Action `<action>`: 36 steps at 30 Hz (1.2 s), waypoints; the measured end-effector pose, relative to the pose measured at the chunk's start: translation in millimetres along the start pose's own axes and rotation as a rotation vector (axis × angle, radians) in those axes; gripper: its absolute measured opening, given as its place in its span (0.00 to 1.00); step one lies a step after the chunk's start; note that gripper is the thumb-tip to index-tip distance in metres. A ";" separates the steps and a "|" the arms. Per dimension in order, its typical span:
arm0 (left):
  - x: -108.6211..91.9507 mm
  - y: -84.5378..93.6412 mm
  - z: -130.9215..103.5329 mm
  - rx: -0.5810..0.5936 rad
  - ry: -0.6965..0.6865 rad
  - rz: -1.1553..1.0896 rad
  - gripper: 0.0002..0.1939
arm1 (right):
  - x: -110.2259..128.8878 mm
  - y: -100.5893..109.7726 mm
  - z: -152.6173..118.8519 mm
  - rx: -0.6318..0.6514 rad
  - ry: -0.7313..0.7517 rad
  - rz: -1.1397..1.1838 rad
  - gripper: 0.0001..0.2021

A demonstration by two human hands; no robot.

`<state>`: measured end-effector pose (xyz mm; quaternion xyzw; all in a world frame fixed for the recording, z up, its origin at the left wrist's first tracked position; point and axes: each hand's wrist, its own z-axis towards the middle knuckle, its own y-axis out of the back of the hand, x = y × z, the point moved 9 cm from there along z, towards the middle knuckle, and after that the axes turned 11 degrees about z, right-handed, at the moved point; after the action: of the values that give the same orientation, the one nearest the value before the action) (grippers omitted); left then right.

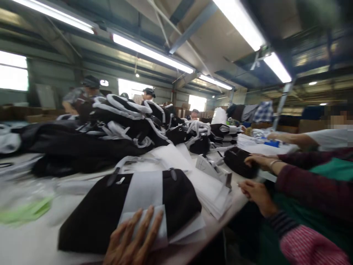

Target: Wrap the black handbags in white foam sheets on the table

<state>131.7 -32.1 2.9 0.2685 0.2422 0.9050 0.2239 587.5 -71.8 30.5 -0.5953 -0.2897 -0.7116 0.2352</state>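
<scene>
A black handbag (91,209) lies on the table in front of me, its pale handles pointing away. A band of white wrapping sheet (145,187) runs across its middle. My left hand (135,235) rests flat on the lower end of that sheet, fingers spread. Off to the right, past the table edge, is my right hand (259,197) in a pink checked cuff. Its fingers are drawn together in a pinch; what they hold, if anything, is too small to make out. More white sheet (190,230) sticks out beneath the bag's right side.
Stacked white sheets (212,191) lie beyond the bag. A heap of black bags (118,125) with white-wrapped handles rises behind. At right, a co-worker's hands (257,162) touch a dark bag (238,160). Clear plastic and a green piece (30,211) lie left.
</scene>
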 end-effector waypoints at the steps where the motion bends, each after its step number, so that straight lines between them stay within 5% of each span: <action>1: -0.2 3.0 2.6 0.035 -0.009 -0.002 0.33 | 14.1 -7.9 -0.3 0.051 0.032 0.005 0.19; 4: 3.7 10.9 9.1 0.112 0.049 -0.016 0.34 | 77.3 -75.3 -10.7 0.408 0.196 -0.042 0.21; 8: 4.3 16.2 10.7 0.144 0.142 -0.040 0.36 | 153.0 -219.1 -69.2 0.980 0.319 -0.058 0.19; 11: 3.2 15.3 8.3 0.124 0.204 -0.063 0.34 | 153.2 -323.6 -136.9 1.545 0.184 -0.124 0.18; 14: 4.3 11.7 5.0 0.082 0.279 -0.092 0.34 | 127.4 -380.6 -182.1 1.923 0.143 -0.274 0.19; 18: 2.5 4.3 2.4 0.094 0.307 -0.096 0.35 | 101.3 -406.1 -199.9 2.113 0.059 -0.331 0.22; 25: 3.9 6.6 3.3 0.140 0.222 -0.063 0.35 | 98.5 -416.7 -209.0 2.189 0.140 -0.422 0.21; 32: 2.3 5.3 1.4 0.143 0.164 -0.022 0.35 | 96.7 -427.3 -212.1 2.037 0.461 -0.665 0.08; 36: 2.3 0.7 -3.0 0.103 0.266 -0.078 0.35 | 108.8 -425.8 -215.2 1.932 0.709 -0.711 0.06</action>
<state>128.0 -32.3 2.0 0.1479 0.3261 0.9096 0.2109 125.4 87.5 54.8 0.1981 -0.7981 -0.3420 0.4548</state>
